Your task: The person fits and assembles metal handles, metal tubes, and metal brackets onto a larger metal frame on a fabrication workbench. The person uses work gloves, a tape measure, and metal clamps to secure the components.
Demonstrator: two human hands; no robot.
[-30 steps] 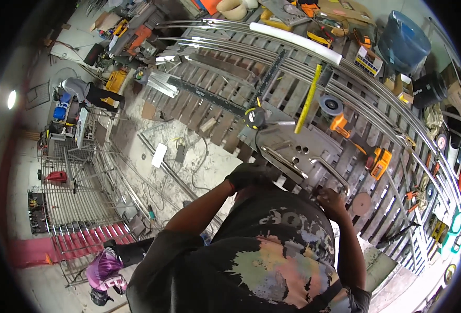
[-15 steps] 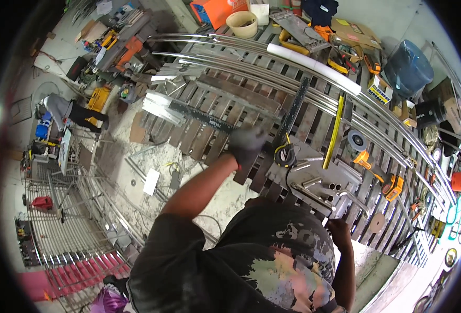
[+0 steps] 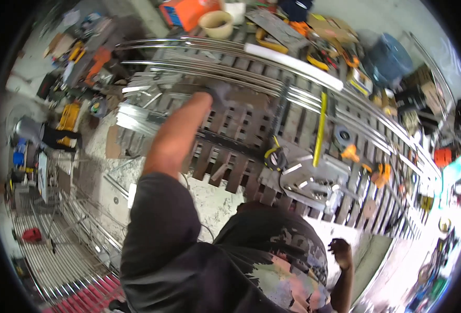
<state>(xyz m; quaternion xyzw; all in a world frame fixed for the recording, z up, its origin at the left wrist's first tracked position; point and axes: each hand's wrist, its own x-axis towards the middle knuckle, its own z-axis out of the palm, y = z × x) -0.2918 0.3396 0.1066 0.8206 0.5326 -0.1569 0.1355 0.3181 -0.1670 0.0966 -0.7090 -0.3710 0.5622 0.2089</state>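
Note:
My left hand (image 3: 217, 94), in a dark grey glove, reaches over the slatted metal table (image 3: 234, 180) toward its far side. It is smeared by motion, beside a flat brown metal bar (image 3: 249, 98); its fingers cannot be made out. Under the left forearm runs one arm of a black framing square (image 3: 230, 144), and its other arm points away from me. Close to the square's corner sits a black and yellow tape measure (image 3: 276, 158). My right hand (image 3: 340, 252) is held off the table's near edge, fingers loosely bent and somewhat apart, with nothing seen in it.
Long shiny tubes (image 3: 215, 74) and a white roll (image 3: 293, 67) lie along the far side. To the right are a yellow strip (image 3: 320, 130), a steel plate (image 3: 298, 172) bearing short pipe pieces, and an orange angle grinder (image 3: 363, 161). Another person (image 3: 48, 136) is at the far left.
My left hand has moved from the framing square farther out and to the left. The right hand has drawn back from the table's edge. The whole view has shifted somewhat.

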